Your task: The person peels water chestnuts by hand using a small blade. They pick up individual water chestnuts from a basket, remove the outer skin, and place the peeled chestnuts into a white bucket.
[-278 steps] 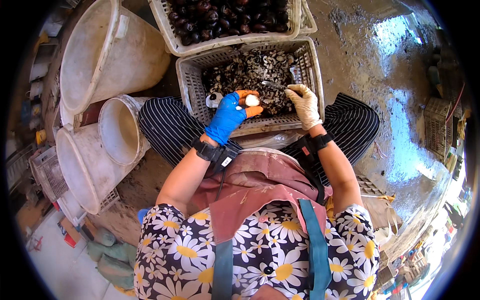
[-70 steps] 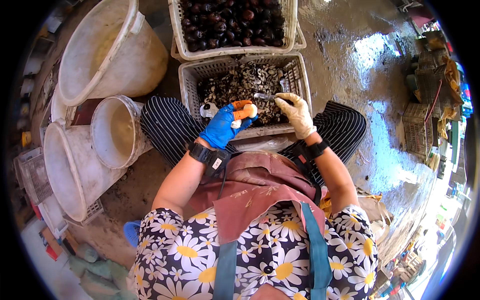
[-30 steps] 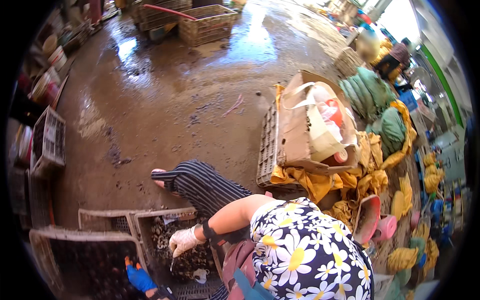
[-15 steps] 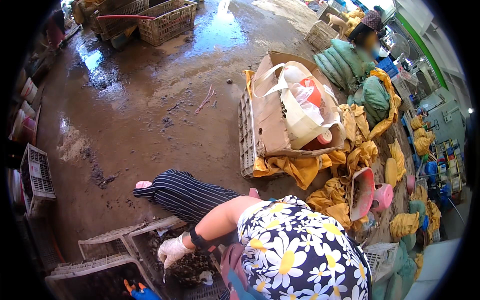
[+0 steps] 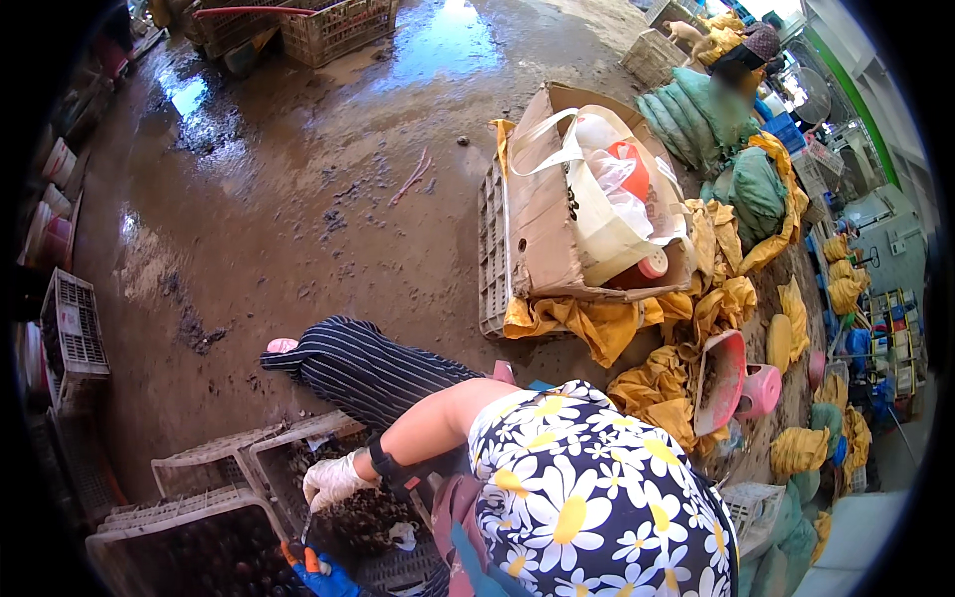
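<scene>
My right hand [image 5: 334, 482], in a white glove, is closed round a thin, knife-like metal tool [image 5: 306, 524] pointing down. Just below it, my left hand [image 5: 326, 577] wears a blue glove with orange fingertips, its fingers bent together near the tool's tip. Whatever they pinch is too small to make out. Under the right hand is a grey plastic crate [image 5: 261, 460] holding dark, shell-like bits [image 5: 363, 522] and a pale scrap [image 5: 403, 535]. A second crate [image 5: 129, 519], beside my left hand, holds dark rounded pieces in shadow.
A cardboard box [image 5: 542, 254] with a cream bag [image 5: 607, 239] sits on a crate at centre right. Yellow sacks [image 5: 652, 388], a pink basin [image 5: 718, 383] and green sacks [image 5: 681, 119] lie rightward. The floor [image 5: 249, 259] is wet and muddy. A person [image 5: 761, 45] is at the far right.
My left hand has come up and rightward from the lower edge, close to the tool. My right hand has moved slightly up and left, still holding the tool.
</scene>
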{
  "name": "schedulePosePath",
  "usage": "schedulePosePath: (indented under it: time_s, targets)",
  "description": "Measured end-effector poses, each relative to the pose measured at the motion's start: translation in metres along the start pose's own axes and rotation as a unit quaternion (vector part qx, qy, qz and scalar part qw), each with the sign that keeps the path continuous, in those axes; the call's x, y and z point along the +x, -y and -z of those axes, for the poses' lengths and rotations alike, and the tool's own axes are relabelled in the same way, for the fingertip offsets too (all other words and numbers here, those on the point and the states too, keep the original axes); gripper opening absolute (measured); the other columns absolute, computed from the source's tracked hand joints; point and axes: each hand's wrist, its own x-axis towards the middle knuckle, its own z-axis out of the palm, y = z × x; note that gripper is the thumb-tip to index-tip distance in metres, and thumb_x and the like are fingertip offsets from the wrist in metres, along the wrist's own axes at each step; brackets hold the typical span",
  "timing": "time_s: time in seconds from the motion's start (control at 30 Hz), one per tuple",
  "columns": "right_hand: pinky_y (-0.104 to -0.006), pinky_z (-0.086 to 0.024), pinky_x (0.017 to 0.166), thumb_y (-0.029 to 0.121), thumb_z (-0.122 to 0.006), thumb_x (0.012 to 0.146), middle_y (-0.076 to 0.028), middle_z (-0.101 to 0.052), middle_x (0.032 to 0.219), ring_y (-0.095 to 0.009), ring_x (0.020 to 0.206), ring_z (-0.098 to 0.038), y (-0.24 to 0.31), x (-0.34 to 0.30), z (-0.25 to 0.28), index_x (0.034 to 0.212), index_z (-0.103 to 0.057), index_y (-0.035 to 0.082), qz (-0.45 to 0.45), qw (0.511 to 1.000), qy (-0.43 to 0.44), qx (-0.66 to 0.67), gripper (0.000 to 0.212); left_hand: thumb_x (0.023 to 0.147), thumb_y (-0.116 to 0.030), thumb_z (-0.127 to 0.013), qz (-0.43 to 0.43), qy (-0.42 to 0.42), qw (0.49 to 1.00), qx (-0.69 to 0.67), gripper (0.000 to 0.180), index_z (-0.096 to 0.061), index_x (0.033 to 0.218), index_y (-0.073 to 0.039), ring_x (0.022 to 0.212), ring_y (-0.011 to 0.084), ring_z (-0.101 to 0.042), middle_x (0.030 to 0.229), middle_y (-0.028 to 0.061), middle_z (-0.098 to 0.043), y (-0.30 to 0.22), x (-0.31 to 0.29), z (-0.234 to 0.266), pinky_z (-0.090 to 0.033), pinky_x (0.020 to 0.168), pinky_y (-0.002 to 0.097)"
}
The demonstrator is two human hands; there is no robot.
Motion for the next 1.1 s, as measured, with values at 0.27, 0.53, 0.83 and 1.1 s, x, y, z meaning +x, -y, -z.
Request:
schedulePosePath:
  time_s: [0.27, 0.53, 0.83, 1.1]
  targets:
    - [-0.0349, -0.048, 0.067, 0.025, -0.066, 0.081, -0.01, -0.067, 0.08, -0.022, 0.075, -0.063, -0.022, 0.003, -0.009, 0.091, -0.065, 0.001, 0.057, 0.998, -0.014, -0.011, 0.026, 0.089, -0.007, -0.05, 0.338, 0.052, 0.821, -0.457, 0.039, -0.047, 0.128, -0.003, 0.087, 0.0162, -0.053, 0.109, 0.0132, -0.055, 0.028, -0.056, -0.044, -0.046, 0.075, 0.026]
    - [-0.0362, -0.047, 0.067, 0.026, -0.063, 0.083, -0.01, -0.065, 0.079, -0.023, 0.075, -0.062, -0.004, -0.02, 0.002, 0.09, -0.063, 0.002, 0.036, 0.997, 0.065, -0.008, 0.026, 0.089, -0.008, -0.051, 0.345, -0.007, 0.869, -0.355, 0.045, -0.041, 0.132, -0.004, 0.1, 0.0213, -0.054, 0.116, 0.0168, -0.056, -0.016, -0.054, -0.062, -0.042, 0.087, 0.0319]
    - [-0.0275, -0.049, 0.066, 0.02, -0.062, 0.086, -0.004, -0.061, 0.08, -0.011, 0.073, -0.057, 0.024, -0.025, 0.011, 0.096, -0.064, 0.002, 0.035, 0.996, 0.037, -0.073, 0.021, 0.08, -0.002, -0.064, 0.494, -0.207, 0.62, -0.574, 0.049, -0.049, 0.126, -0.005, 0.099, 0.0133, -0.056, 0.11, 0.0043, -0.059, -0.06, -0.027, -0.047, -0.044, 0.083, 0.0241]
    - [-0.0206, -0.047, 0.063, 0.009, -0.066, 0.084, -0.001, -0.062, 0.085, -0.006, 0.072, -0.055, 0.021, -0.035, -0.016, 0.102, -0.063, 0.001, -0.047, 0.996, 0.071, 0.037, 0.02, 0.079, 0.0, -0.067, 0.464, -0.304, 0.531, -0.641, 0.05, -0.05, 0.125, -0.008, 0.085, 0.0071, -0.055, 0.101, -0.0009, -0.058, -0.075, -0.06, -0.058, -0.045, 0.071, 0.0181]
